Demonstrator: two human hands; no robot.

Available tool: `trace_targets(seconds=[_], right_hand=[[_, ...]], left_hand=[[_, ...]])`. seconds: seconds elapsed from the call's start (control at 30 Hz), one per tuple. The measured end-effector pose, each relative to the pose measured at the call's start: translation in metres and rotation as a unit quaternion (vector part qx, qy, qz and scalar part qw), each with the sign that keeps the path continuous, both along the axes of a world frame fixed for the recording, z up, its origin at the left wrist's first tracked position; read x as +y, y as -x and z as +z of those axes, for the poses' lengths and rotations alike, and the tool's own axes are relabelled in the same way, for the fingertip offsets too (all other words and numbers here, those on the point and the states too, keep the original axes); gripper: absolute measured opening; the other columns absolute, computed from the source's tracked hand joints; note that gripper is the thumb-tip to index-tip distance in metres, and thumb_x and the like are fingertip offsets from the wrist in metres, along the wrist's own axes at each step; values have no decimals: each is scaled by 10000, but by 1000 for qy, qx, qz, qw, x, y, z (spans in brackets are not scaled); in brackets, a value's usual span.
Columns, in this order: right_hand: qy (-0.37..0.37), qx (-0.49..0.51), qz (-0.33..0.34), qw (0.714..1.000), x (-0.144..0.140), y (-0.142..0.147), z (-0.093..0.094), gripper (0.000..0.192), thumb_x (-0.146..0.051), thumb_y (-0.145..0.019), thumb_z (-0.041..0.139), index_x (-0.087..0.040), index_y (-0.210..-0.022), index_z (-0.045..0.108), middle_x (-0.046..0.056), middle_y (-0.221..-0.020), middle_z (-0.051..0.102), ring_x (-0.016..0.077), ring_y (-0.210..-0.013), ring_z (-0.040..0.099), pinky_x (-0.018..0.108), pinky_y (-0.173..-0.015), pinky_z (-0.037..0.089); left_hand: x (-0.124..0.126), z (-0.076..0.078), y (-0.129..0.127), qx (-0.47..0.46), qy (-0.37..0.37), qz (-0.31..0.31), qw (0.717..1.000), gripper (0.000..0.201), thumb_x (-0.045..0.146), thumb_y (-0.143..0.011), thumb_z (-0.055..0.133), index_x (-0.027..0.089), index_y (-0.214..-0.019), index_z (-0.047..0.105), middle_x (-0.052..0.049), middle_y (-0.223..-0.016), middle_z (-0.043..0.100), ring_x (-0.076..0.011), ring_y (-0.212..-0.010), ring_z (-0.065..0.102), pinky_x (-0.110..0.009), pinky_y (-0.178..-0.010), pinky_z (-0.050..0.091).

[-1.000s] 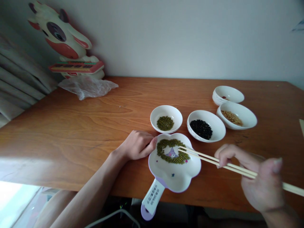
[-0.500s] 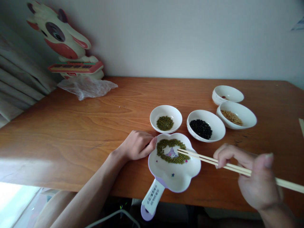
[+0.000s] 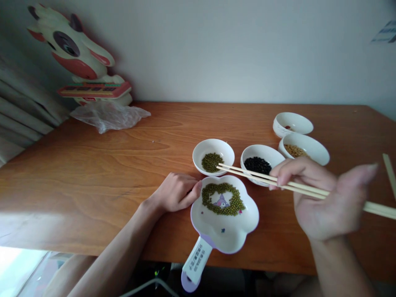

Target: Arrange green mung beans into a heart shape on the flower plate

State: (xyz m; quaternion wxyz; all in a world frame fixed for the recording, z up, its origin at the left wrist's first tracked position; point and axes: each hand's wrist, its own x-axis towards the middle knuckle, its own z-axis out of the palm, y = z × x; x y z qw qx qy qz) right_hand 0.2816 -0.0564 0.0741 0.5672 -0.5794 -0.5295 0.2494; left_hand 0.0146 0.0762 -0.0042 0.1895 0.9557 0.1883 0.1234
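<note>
A white flower-shaped dish (image 3: 235, 235) with a purple rim and a labelled handle (image 3: 198, 260) lies near the table's front edge. Inside it, green mung beans (image 3: 236, 205) form a ring around a printed cartoon figure. My left hand (image 3: 179, 192) rests on the table with fingers curled, its thumb against the dish's left rim. In my right hand (image 3: 321, 198) is a pair of wooden chopsticks (image 3: 243, 170), held from the right. Their tips are at a small white bowl (image 3: 227, 152) of mung beans (image 3: 211, 162) behind the dish; whether they pinch a bean cannot be made out.
Right of the mung bean bowl stands a bowl (image 3: 276, 156) of black beans (image 3: 256, 165), partly behind the chopsticks. Farther back are a bowl (image 3: 318, 152) of tan beans and a bowl (image 3: 300, 123) with something reddish. A cow toy keyboard (image 3: 93, 88) and plastic bag (image 3: 111, 117) sit back left.
My right hand has carried the chopstick tips from the bean ring in the dish up and left to the mung bean bowl. My left hand stays by the dish. The view has shifted slightly.
</note>
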Motion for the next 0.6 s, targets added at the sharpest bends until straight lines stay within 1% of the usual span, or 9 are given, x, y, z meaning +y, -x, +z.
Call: trace_targets(seconds=[0.1, 0.17, 0.23, 0.33, 0.37, 0.43, 0.5, 0.6], right_hand=[[-6, 41, 7, 999, 16, 3, 12, 790, -741, -956, 107, -252, -656, 649, 76, -653, 616, 236, -688, 584, 392, -662, 432], [-2, 18, 9, 1000, 18, 1, 17, 782, -718, -971, 110, -250, -663, 656, 75, -644, 611, 233, -670, 577, 394, -659, 422], [2, -21, -3, 1000, 11, -5, 18, 775, -699, -981, 101, -260, -669, 659, 81, -688, 633, 254, -711, 593, 415, -691, 423], [17, -65, -8, 998, -13, -15, 9, 789, -704, -969, 61, -290, -697, 675, 80, -760, 660, 302, -813, 615, 464, -778, 421], [27, -74, 2, 997, -22, -18, 4, 810, -727, -949, 27, -297, -696, 665, 75, -755, 651, 306, -805, 608, 475, -802, 417], [58, -73, 24, 995, -36, -20, -5, 802, -749, -936, 56, -299, -743, 691, 78, -797, 666, 322, -818, 617, 484, -814, 420], [76, -57, 45, 994, -43, -18, -11, 804, -791, -909, 92, -287, -734, 693, 78, -777, 659, 309, -760, 612, 464, -752, 436], [84, -36, 64, 994, -42, -11, -15, 814, -847, -867, 135, -274, -679, 682, 60, -706, 646, 260, -665, 589, 401, -642, 435]], left_hand=[[1, 0, 0, 0, -5, -5, 1000, 410, 291, -1057, 327, 173, -700, 489, -17, -663, 585, -117, -587, 509, -268, -578, 351], [1, 0, 0, -4, -7, -7, 1000, 402, 287, -1052, 340, 174, -700, 497, -17, -662, 588, -119, -590, 519, -269, -578, 354], [1, 0, 0, -11, -6, -9, 1000, 402, 285, -1047, 353, 174, -693, 508, -18, -660, 589, -120, -593, 529, -268, -578, 360], [0, 0, 0, -16, -4, -10, 1000, 406, 282, -1045, 361, 173, -689, 523, -20, -668, 596, -121, -600, 541, -270, -580, 364], [0, 0, 1, -15, -3, -9, 1000, 407, 284, -1046, 360, 172, -691, 524, -21, -671, 598, -121, -602, 544, -271, -582, 364], [0, 0, 0, -9, -1, -6, 1000, 407, 290, -1049, 355, 173, -693, 515, -22, -668, 594, -124, -601, 542, -275, -586, 362], [1, 0, 0, -3, 1, -4, 1000, 405, 299, -1051, 351, 174, -696, 501, -24, -667, 590, -128, -604, 543, -280, -589, 358], [1, 0, 0, 2, 2, -10, 1000, 402, 300, -1054, 345, 176, -701, 492, -27, -681, 598, -130, -616, 553, -285, -597, 357]])
